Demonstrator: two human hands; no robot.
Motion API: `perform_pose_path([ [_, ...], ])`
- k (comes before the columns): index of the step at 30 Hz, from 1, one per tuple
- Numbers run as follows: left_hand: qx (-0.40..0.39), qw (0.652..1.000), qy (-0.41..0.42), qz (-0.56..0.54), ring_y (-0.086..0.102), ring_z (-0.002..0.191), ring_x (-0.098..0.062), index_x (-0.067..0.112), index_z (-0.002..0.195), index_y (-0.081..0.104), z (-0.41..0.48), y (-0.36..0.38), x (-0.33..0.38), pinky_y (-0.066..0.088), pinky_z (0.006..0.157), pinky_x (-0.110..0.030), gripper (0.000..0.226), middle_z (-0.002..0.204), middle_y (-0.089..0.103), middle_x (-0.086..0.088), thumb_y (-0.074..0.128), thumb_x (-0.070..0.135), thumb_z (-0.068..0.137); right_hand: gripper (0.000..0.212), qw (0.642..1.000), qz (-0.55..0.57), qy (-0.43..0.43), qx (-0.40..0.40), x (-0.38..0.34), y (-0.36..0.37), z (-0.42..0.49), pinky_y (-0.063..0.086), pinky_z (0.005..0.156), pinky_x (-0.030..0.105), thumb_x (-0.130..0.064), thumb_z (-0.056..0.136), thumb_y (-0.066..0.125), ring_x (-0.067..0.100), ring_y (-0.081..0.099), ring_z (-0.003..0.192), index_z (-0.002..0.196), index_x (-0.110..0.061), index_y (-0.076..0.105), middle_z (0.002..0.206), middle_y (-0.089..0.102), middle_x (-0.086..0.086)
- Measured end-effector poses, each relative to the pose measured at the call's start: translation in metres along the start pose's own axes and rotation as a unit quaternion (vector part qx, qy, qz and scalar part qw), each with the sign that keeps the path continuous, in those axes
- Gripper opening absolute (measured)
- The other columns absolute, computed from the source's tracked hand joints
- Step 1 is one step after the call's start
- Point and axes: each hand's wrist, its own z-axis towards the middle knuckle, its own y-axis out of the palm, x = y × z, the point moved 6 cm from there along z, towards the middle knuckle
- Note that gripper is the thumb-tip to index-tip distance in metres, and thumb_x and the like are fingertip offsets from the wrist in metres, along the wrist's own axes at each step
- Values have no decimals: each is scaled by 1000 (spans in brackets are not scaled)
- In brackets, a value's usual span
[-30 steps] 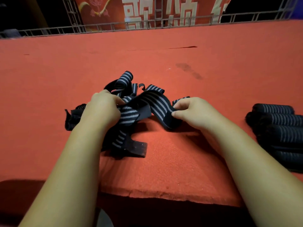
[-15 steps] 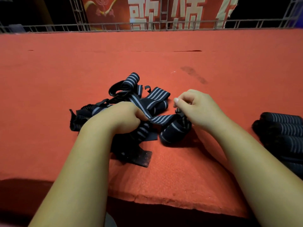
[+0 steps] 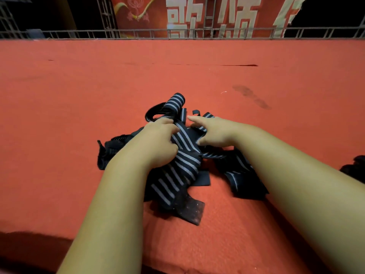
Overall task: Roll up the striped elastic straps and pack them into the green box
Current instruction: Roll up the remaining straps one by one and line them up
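Both left hand [image 3: 158,144] and right hand [image 3: 216,131] clutching tangled striped straps [image 3: 184,167], red banner [image 3: 156,10] reading 歌颂.

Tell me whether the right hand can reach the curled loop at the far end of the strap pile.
Probably yes. The right hand is close to the curled loop, with nothing between them; the left hand grips a strap nearer the person.

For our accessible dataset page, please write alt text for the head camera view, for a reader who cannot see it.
Two bare hands work in a tangled pile of striped elastic straps on a red carpeted surface. The left hand grips one strap; the right hand reaches into the pile beside it, its grip unclear.
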Motion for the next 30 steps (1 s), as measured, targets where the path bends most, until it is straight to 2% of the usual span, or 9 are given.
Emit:
perform_pose_path([
  [3, -36, 999, -30, -3, 18, 162, -27, 35, 164, 40, 1, 3, -8, 22, 131, -45, 69, 179, 14, 11, 64, 32, 100, 99, 999, -1, -5, -36, -3, 7, 3, 44, 109, 30, -19, 91, 77, 16, 56, 134, 169, -41, 19, 160, 52, -7],
  [7, -58, 996, -62, 4, 19, 162, -35, 29, 164, 41, 1, 6, -12, 24, 128, -47, 69, 180, 10, 8, 66, 43, 101, 54, 998, -55, -10, -42, -5, 5, -9, 47, 88, 28, -10, 85, 70, 19, 65, 115, 131, -37, 63, 124, 70, -5],
  [14, -44, 996, -71, 29, 49, 138, -32, 21, 141, 63, -2, 7, -15, 45, 109, -46, 53, 150, 52, 0, 65, 53, 99, 23, 996, -87, 16, 16, 12, -15, -53, 52, 76, 35, -12, 86, 71, 26, 65, 94, 106, -24, 68, 99, 71, 2],
  [17, -42, 996, -72, 41, 61, 117, -29, 21, 124, 67, -7, 7, -10, 49, 89, -41, 41, 122, 67, -3, 64, 52, 98, 20, 995, -86, 21, -38, 23, -17, -76, 47, 71, 33, -35, 87, 83, 22, 65, 89, 81, -28, 64, 93, 68, -1],
  [19, -22, 997, -69, 32, 63, 109, -27, 22, 117, 67, -8, 5, -7, 54, 89, -43, 35, 114, 68, -1, 66, 50, 96, 33, 994, -63, 23, -86, 25, -17, -94, 51, 83, 34, -66, 85, 75, 16, 68, 93, 79, -34, 73, 102, 72, -2],
  [22, 34, 998, -42, 11, 57, 123, -30, 21, 130, 62, -8, 2, 2, 52, 103, -50, 42, 128, 59, -3, 70, 41, 94, 63, 994, -52, 33, -86, 20, -23, -113, 55, 101, 45, -90, 80, 55, 19, 72, 99, 87, -33, 81, 110, 74, 2],
  [26, 71, 995, 61, -32, 36, 142, -25, 44, 161, 34, -15, -2, 31, 40, 119, -45, 78, 164, 32, 9, 59, 10, 96, 73, 994, -61, 39, -87, 14, -21, -120, 57, 95, 46, -96, 67, 45, 21, 72, 94, 86, -35, 83, 106, 74, 3],
  [28, 28, 995, 99, 0, 30, 146, -23, 55, 162, 30, -17, 3, 43, 33, 125, -45, 90, 174, 18, 20, 54, 4, 92, 60, 991, -73, 38, -102, 14, -17, -121, 58, 92, 47, -91, 70, 51, 24, 72, 91, 80, -41, 81, 104, 74, 6],
  [30, -14, 996, 73, 40, 29, 150, -22, 53, 162, 33, -14, 11, 41, 31, 126, -45, 81, 175, 21, 21, 54, 13, 96, 44, 990, -82, 41, -104, 14, -15, -121, 56, 77, 38, -80, 81, 65, 21, 67, 77, 70, -40, 79, 83, 71, 3],
])
